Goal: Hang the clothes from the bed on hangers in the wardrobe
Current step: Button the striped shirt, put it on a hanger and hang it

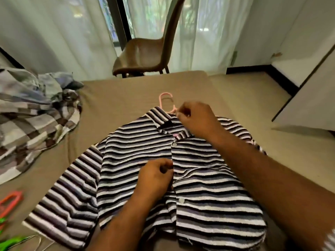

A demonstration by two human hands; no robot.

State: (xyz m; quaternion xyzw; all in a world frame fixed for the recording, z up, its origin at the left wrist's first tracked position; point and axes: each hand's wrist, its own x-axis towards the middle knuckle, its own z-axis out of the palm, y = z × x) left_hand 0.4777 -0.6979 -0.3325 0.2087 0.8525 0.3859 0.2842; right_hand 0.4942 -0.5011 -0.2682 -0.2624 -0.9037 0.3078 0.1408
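Left fingers (165, 166): curled and pinching the front placket of the striped shirt (208, 196), between the upper button (175, 144) and the lower button (181, 200).
Right fingers (183, 113): pinched together at the collar's edge, just beside the neck of the pink hanger (165, 98). I cannot tell whether I have cloth alone or cloth and hanger.
Step in hand: as I judge it, closing the front so the shirt sits fast on its hanger.
Doing it well: I should hold the collar taut with my right fingers so the placket lies straight. Then I line up the two front edges before pushing a button through. The hook must stay clear of the collar.
Hand pose: my left wrist comes up from below and rests on the shirt's front. My right forearm reaches across the shirt's right shoulder to the collar, knuckles up.
Shirt: lying flat and face up on the bed (117, 98), sleeves spread. The hanger is inside it, with only the hook showing past the collar.
Other clothes: a checked heap (32, 120) lies on the bed to my left, apart from the shirt.
Spare hangers: a red hanger (10, 201) and a green hanger (12, 241) lie at the bed's near left edge.
Beyond: a brown chair (143, 51) stands before the curtains. On the right is a white door (311, 98), perhaps the wardrobe's.
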